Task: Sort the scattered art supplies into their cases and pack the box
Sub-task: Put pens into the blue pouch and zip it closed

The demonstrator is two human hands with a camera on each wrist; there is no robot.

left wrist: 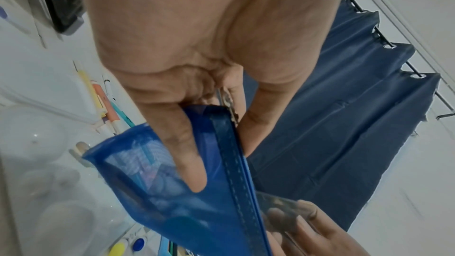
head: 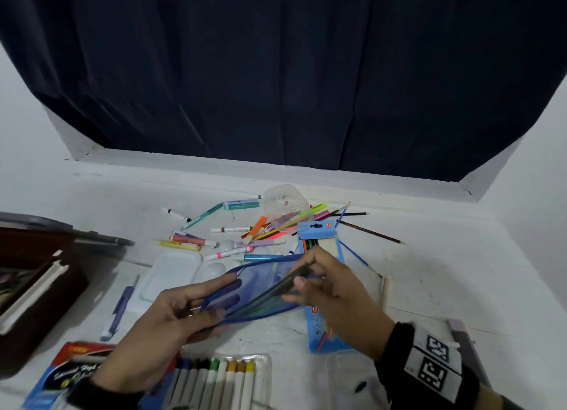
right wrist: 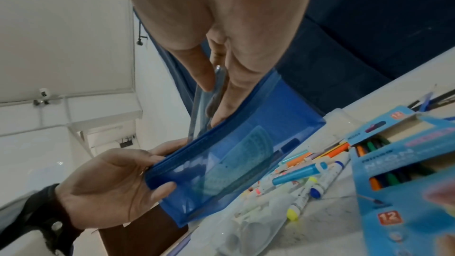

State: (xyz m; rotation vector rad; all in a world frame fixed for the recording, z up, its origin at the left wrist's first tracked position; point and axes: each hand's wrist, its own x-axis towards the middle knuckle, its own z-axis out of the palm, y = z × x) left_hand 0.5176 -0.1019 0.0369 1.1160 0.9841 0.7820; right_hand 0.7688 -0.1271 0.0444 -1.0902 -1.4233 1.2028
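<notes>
Nearest, the left hand (head: 171, 313) grips one end of the blue mesh pouch (head: 260, 290), fingers inside its open mouth. The right hand (head: 329, 287) pinches a clear ruler (right wrist: 209, 102), its tip entering the pouch. Risk: the ruler may snag on the zipper edge or mesh if the mouth sags. Beyond, markers (head: 233, 234) lie scattered on the white table (head: 429, 271); a dark curtain (head: 291, 72) hangs behind.
</notes>
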